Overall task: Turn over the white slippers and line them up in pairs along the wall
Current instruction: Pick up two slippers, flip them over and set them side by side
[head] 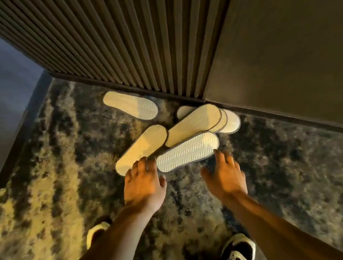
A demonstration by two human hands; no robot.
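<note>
Beneath the slipper pile [196, 124], a partly hidden slipper [183, 111] shows.

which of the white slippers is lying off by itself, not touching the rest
The slipper farthest left by the ribbed wall, sole up. Bare carpet separates it from the other slippers, which overlap or touch in a heap near the hands.

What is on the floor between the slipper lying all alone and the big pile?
Nothing: the head view shows only bare carpet between the lone slipper and the pile.
</note>
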